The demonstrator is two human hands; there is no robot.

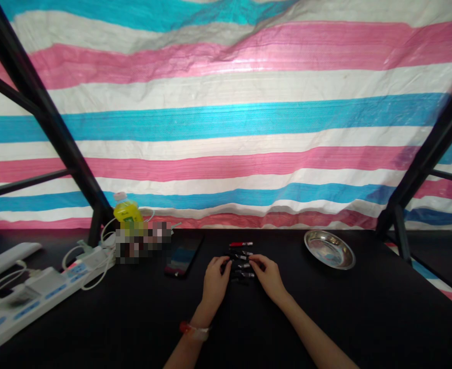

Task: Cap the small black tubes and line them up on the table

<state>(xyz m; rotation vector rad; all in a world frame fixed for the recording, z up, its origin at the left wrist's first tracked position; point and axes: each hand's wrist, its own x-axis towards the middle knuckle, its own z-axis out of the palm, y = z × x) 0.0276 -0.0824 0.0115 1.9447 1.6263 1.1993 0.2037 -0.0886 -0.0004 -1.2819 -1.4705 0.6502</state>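
Note:
Several small, slim black pieces with silvery ends lie in a loose column on the dark tabletop, one of them a black piece near the bottom. A similar red piece lies above the column. My left hand has its thumb and forefinger pinched at the left end of a slim black piece in the column. At the silvery right end of the same piece, the fingertips of my right hand close together. The pieces are too small to tell their exact kind. A bracelet circles my left wrist.
A shiny metal dish stands at the right. To the left lie a dark phone, a white power strip with plugs and cables, and a yellow bottle. Black frame legs and a striped sheet border the table.

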